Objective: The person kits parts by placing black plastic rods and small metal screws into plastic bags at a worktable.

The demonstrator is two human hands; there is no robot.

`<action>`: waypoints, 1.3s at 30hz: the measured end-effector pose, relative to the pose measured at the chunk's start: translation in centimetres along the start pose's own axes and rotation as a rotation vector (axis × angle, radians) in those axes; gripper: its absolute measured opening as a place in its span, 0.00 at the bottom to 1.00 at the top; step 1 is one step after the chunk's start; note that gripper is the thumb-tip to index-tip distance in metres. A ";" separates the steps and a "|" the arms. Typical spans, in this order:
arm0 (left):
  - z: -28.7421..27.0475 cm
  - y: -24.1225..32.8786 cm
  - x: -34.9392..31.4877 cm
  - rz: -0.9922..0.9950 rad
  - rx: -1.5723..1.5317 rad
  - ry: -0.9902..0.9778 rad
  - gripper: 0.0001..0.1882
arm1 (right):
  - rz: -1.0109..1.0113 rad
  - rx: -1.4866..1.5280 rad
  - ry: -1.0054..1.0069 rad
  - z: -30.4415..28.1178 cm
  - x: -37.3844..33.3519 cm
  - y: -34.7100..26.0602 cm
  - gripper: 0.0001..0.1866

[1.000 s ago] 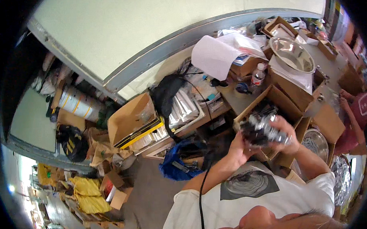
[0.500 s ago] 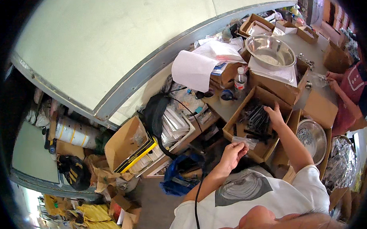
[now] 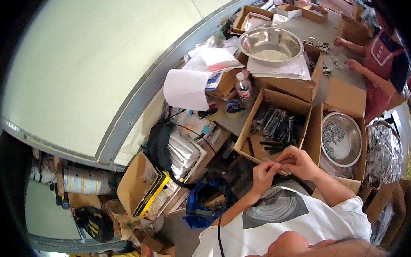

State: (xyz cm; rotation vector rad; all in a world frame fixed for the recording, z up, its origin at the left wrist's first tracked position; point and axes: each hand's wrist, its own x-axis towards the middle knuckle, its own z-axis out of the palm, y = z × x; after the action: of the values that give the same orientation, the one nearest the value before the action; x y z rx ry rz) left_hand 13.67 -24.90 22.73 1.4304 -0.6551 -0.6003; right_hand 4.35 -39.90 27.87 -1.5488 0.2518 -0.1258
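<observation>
My left hand [image 3: 264,177] and my right hand [image 3: 299,164] are close together, fingers pinched, at the near edge of an open cardboard box [image 3: 255,147]. Between the fingertips is a small clear plastic bag, mostly covered by the hands. Whether the right hand holds anything else is hidden. Inside the box lie many slim black pieces [image 3: 284,129], some in clear wrapping, with a few loose ones toward the near side.
Right of the box, a steel bowl [image 3: 350,151] of small metal screws sits in another carton. Beyond stand a large steel basin [image 3: 271,45] on papers and a plastic bottle [image 3: 243,87]. A blue bag [image 3: 193,206] is lower left. A person [image 3: 379,70] works at far right.
My right hand has left the black pieces in the box and come back to meet the left hand at the small bag. The view has shifted, moving the table's things leftward.
</observation>
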 end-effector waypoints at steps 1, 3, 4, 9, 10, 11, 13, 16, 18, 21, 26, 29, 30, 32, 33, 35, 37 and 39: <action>0.4 0.4 0.1 0.040 0.046 -0.017 0.10 | 0.039 0.071 0.026 -0.7 -0.4 0.6 0.12; 1.4 1.8 0.1 0.115 0.136 -0.041 0.11 | 0.028 0.013 0.090 -1.6 -1.0 1.0 0.07; 2.0 1.9 0.4 0.146 0.207 -0.024 0.11 | 0.007 -0.099 0.129 -1.8 -1.3 1.3 0.06; 4.5 1.3 1.0 0.136 0.385 0.046 0.09 | -0.375 -0.751 0.322 -0.9 -2.6 1.7 0.05; 4.8 1.4 0.6 0.083 0.428 -0.016 0.08 | -0.375 -0.764 0.361 -1.0 -2.7 2.1 0.05; 5.0 1.0 0.7 0.069 0.486 0.013 0.08 | -0.386 -0.780 0.396 -1.2 -2.7 2.5 0.05; 5.3 -0.3 1.1 0.040 0.603 0.077 0.08 | -0.415 -0.821 0.394 -1.4 -3.1 2.8 0.06; 4.8 0.9 2.7 -0.035 0.471 0.145 0.08 | -0.465 -0.841 0.270 -1.9 -3.8 3.0 0.08; 4.8 1.7 2.7 -0.050 0.379 0.112 0.06 | -0.406 -0.852 0.169 -2.0 -4.4 2.0 0.08; 4.0 0.4 2.7 0.095 0.503 0.033 0.05 | -0.350 -0.858 0.131 -2.3 -4.6 2.1 0.07; 2.6 -1.0 1.7 0.355 0.609 -0.019 0.04 | -0.264 -0.882 0.200 -4.5 -0.5 3.1 0.06; 0.1 -1.4 1.5 0.084 0.474 -0.062 0.05 | -0.163 -1.106 0.130 -6.3 4.4 4.4 0.08; -1.1 -1.0 1.7 0.068 0.545 -0.060 0.05 | -0.107 -1.264 -0.022 -6.4 5.7 4.8 0.08; -2.3 -0.4 2.0 0.032 0.340 0.033 0.05 | 0.041 -1.466 -0.219 -4.9 8.3 7.1 0.09; -3.0 0.0 2.2 -0.024 0.231 0.068 0.05 | 0.120 -1.564 -0.322 -4.3 9.3 8.0 0.10; -4.2 0.3 2.2 -0.004 0.236 0.112 0.06 | 0.145 -1.606 -0.372 -2.9 9.9 9.2 0.11; -5.4 -0.3 2.1 0.053 0.222 0.154 0.06 | 0.192 -1.634 -0.428 -2.4 10.5 9.4 0.13; -6.3 -0.2 1.7 0.038 0.197 0.178 0.05 | 0.266 -1.639 -0.506 -2.0 10.8 8.4 0.14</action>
State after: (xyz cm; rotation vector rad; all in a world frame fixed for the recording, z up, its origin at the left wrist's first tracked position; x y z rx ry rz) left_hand 19.44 -21.79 22.44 1.6301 -0.6102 -0.3809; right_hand 13.61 -44.26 18.61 -3.0378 0.1217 0.8961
